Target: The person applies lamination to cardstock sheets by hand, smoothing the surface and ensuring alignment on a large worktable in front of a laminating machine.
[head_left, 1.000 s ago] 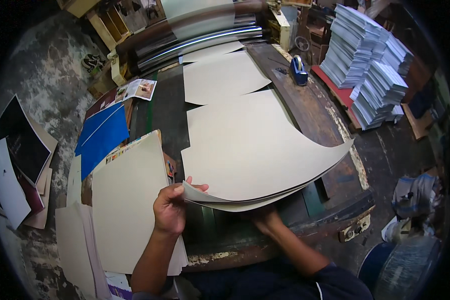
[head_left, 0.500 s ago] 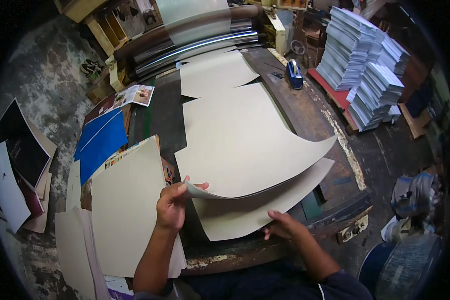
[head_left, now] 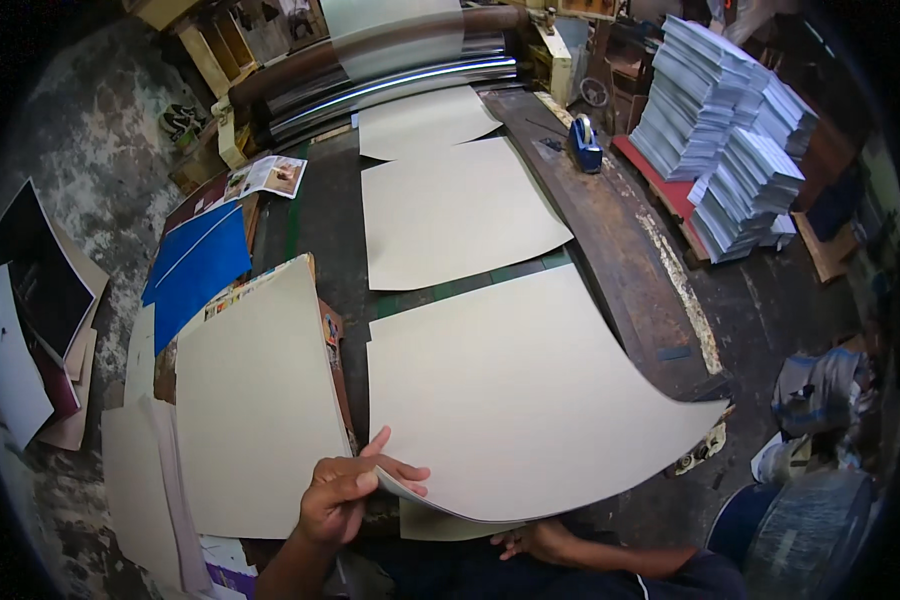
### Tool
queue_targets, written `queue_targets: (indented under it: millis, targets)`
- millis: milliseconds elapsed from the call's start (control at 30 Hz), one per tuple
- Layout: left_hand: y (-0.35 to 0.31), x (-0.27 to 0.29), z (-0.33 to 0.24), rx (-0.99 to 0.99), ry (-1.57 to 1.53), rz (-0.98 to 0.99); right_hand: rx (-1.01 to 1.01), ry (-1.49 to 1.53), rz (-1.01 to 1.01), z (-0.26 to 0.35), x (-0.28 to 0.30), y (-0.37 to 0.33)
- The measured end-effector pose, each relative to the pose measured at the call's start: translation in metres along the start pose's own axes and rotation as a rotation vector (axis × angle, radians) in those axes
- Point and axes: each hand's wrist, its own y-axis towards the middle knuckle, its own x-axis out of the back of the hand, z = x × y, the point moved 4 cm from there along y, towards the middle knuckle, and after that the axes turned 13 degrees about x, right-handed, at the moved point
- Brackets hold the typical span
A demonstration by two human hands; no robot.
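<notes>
My left hand (head_left: 342, 492) pinches the near left corner of a large off-white board sheet (head_left: 500, 390), whose right corner curls up over the table's edge. Beneath its near edge shows a strip of a second board sheet (head_left: 450, 527). Close to that strip, at my waist, is my right hand (head_left: 542, 541), fingers loosely bent and apart, with nothing visibly held. Farther up the table lie another board sheet (head_left: 460, 210) and a sheet (head_left: 425, 120) reaching toward shiny rollers (head_left: 400, 88). A stack of board sheets (head_left: 255, 410) rests left of my left hand.
Beside the sheets on the right stands a blue tape dispenser (head_left: 585, 145). Tall paper stacks (head_left: 745, 140) sit on a red-topped pallet at the far right. Blue sheets (head_left: 200, 265) and a printed leaflet (head_left: 270, 177) lie left. A wrapped drum (head_left: 810, 530) stands at lower right.
My left hand has drawn the upper sheet toward me, opening a gap to the sheet beyond. The lower sheet has also come nearer and is mostly covered. My right hand has moved down toward my waist.
</notes>
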Motion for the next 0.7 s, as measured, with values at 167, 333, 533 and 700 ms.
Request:
queue_targets:
  millis: [167, 333, 533, 700]
  targets:
    - [-0.009, -0.003, -0.004, -0.009, -0.007, 0.006, 0.449, -1.215, 0.239, 0.009, 0.002, 0.023]
    - [-0.009, -0.006, -0.014, -0.117, -0.004, 0.044, 0.225, -0.039, -0.043, 0.026, 0.003, 0.046]
    - [0.0, 0.003, -0.008, -0.177, -0.07, 0.048, 0.307, 0.077, -0.097, 0.056, 0.013, 0.093]
    - [0.009, 0.019, 0.002, -0.21, -0.074, 0.059, 0.403, 0.116, -0.077, 0.069, 0.016, 0.115]
